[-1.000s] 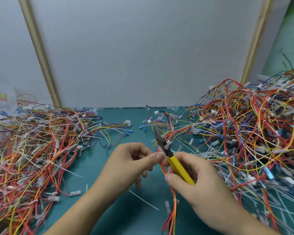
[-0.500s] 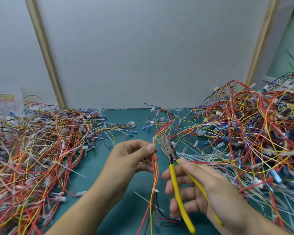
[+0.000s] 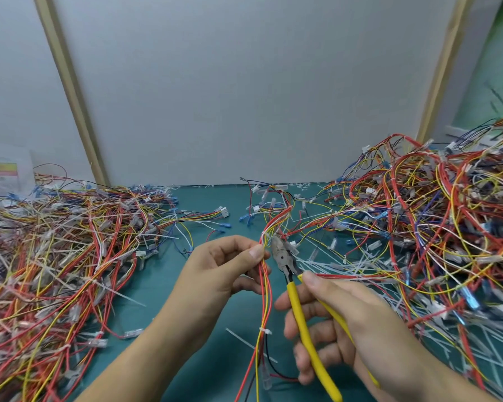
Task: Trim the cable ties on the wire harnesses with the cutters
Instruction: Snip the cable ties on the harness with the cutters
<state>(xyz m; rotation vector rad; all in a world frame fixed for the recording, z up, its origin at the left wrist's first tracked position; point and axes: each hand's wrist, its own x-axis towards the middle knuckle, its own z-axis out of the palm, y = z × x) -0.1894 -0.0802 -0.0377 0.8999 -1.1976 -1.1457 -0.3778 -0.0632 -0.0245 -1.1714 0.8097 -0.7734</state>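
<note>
Teal mat (image 3: pixel 157 300), harness (image 3: pixel 266 285) between hands (image 3: pixel 221 271) (image 3: pixel 340 320), cutters (image 3: pixel 295 300) right

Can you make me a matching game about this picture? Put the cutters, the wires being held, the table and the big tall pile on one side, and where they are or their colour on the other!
Things:
1. cutters
2. held harness
3. table
4. tallest wire pile

Matches:
A. teal green
B. heaped at the right side
C. gripped by the right hand
D. pinched by the left hand

Right pairs: 1-C, 2-D, 3-A, 4-B
</note>
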